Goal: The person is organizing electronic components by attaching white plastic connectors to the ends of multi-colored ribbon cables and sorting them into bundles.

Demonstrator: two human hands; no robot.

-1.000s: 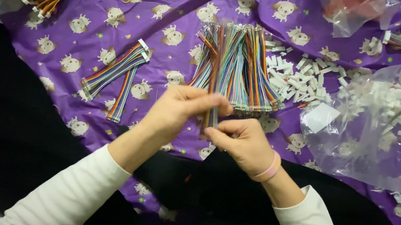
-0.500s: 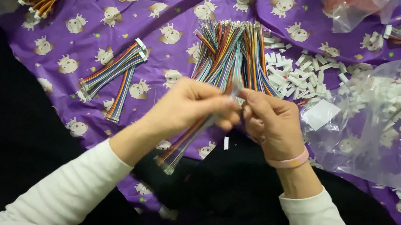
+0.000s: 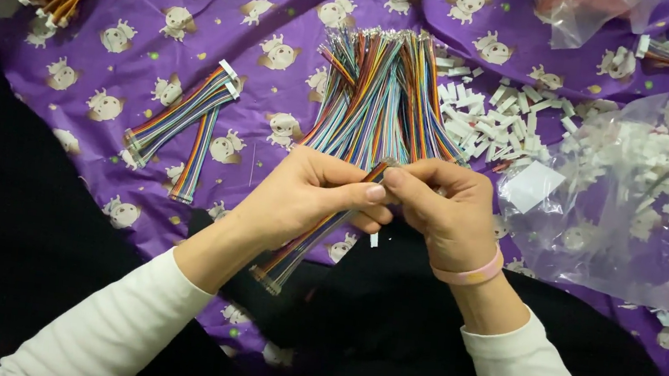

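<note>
My left hand (image 3: 303,201) is curled nearly closed, thumb and fingertips pinching one end of a flat rainbow ribbon cable (image 3: 303,243), which runs back under my palm toward my wrist and ends in a row of small tips. My right hand (image 3: 445,209) meets it fingertip to fingertip, also pinched shut on that same cable end; I cannot tell whether a white piece sits between the fingers. A pink band circles the right wrist. Just beyond both hands lies a fanned bundle of multicoloured cables (image 3: 383,97). Right of my right hand lies a scatter of small white connector housings (image 3: 485,117), then a clear plastic bag (image 3: 627,196) holding more, with a white square label on its near corner. Left of my left hand rest two finished ribbon cables (image 3: 183,116) on the purple printed cloth (image 3: 288,6).
</note>
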